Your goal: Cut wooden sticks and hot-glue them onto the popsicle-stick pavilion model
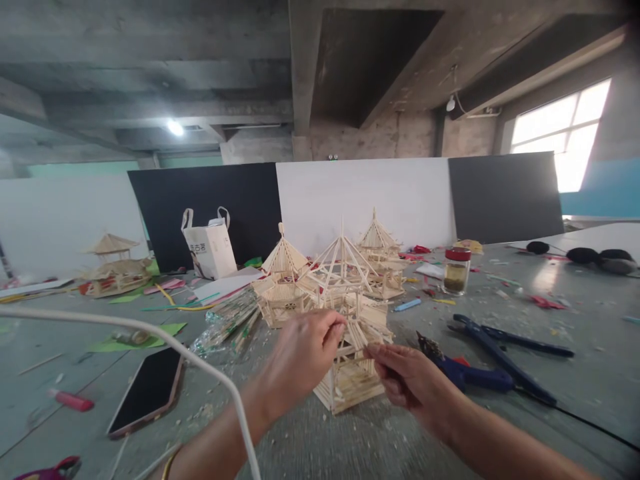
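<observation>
Right in front of me stands a wooden stick pavilion model (350, 390), its upper roof a bare frame of slanted sticks meeting at a point. My left hand (305, 353) is at the left side of its lower roof, fingers curled and pinched together; what they hold is hidden. On the right side, my right hand (400, 370) pinches close to the lower roof's edge, thumb against fingers, on something too small to make out. Two more stick pavilions, a left one (284, 293) and a rear one (377, 243), stand behind with slatted roofs.
Right of the model lie a blue-handled glue gun (475, 375) and dark pliers (505, 353). A red-lidded jar (456, 273) stands behind them. At left are a phone (147, 390), a white cable (200, 363) crossing the foreground, bundled sticks (235, 323) and a paper bag (210, 250).
</observation>
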Demonstrator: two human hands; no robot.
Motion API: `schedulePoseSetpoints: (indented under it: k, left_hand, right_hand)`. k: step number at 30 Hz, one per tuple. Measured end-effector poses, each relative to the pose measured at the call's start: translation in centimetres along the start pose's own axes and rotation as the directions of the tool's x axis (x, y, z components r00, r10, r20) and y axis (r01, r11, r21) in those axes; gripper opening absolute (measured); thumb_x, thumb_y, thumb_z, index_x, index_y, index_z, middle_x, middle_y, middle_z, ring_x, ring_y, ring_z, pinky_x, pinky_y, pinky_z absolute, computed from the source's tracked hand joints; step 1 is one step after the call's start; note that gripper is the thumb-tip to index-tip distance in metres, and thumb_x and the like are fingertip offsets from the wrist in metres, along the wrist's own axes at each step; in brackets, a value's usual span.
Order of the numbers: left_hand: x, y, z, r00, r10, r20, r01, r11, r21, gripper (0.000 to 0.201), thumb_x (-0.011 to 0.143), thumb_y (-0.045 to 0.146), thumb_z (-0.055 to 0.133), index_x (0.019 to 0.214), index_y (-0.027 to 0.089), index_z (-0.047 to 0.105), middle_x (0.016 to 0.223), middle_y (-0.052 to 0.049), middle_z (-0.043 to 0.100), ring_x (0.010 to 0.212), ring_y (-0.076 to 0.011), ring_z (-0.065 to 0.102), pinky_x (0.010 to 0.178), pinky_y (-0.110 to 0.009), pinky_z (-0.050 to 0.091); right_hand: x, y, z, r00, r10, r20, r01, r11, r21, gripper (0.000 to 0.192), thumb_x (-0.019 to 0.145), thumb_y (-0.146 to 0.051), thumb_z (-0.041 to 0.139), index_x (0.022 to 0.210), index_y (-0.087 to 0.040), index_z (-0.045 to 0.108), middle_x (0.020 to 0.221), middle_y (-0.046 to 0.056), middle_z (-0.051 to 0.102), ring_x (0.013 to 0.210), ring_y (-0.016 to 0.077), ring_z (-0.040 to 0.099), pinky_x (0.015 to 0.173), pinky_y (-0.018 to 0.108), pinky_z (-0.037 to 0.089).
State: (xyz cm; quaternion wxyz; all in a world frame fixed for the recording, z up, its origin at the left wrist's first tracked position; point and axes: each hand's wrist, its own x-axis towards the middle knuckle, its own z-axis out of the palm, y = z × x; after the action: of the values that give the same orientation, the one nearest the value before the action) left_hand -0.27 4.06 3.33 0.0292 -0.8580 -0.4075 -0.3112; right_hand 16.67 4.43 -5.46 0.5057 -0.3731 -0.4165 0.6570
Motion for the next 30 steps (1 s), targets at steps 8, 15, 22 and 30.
schedulePoseSetpoints:
  k: [8,15,22,30]
  left_hand:
    - [1.3,-0.2,1.1,0.990,0.096,0.107,-0.108,0.988,0.112,0.028,0.082,0.014,0.037,0.091,0.019,0.062,0.081,-0.004,0.068,0.073,-0.0151,0.061,0.064,-0.025,0.042]
    - [2.1,-0.1,1.2,0.971,0.085,0.222,-0.120,0.981,0.152,0.034,0.077,0.010,0.036,0.096,0.019,0.063,0.082,-0.007,0.068,0.074,-0.0165,0.060,0.064,-0.027,0.042]
    - [3.1,0.5,1.3,0.947,0.084,0.309,-0.162,0.958,0.235,0.033,0.076,0.010,0.038,0.096,0.019,0.064,0.081,-0.008,0.068,0.074,-0.0180,0.061,0.062,-0.027,0.042]
    - [3.0,0.5,1.4,0.939,0.177,0.296,-0.246,0.945,0.216,0.035,0.073,0.008,0.038,0.093,0.018,0.065,0.077,-0.008,0.068,0.071,-0.0194,0.060,0.057,-0.027,0.039]
  right_hand:
    - [0.3,-0.3,-0.5,0.999,0.012,0.042,-0.012,1.000,0.010,0.025,0.066,-0.036,0.067,0.068,-0.014,0.056,0.049,-0.008,0.037,0.037,0.0009,0.025,0.035,0.017,0.012]
    - [0.2,-0.7,-0.6,0.998,0.039,0.052,-0.042,0.998,0.045,0.024,0.065,-0.034,0.068,0.070,-0.013,0.057,0.049,-0.008,0.036,0.037,0.0007,0.026,0.035,0.016,0.014]
    - [0.2,-0.9,-0.9,0.995,0.079,0.057,-0.083,0.994,0.071,0.024,0.067,-0.033,0.067,0.073,-0.012,0.058,0.050,-0.008,0.038,0.038,0.0008,0.028,0.034,0.015,0.017]
    - [0.0,-1.4,-0.8,0.991,0.116,0.060,-0.121,0.989,0.089,0.019,0.070,-0.029,0.063,0.075,-0.011,0.058,0.053,-0.007,0.038,0.040,0.0006,0.029,0.034,0.012,0.020]
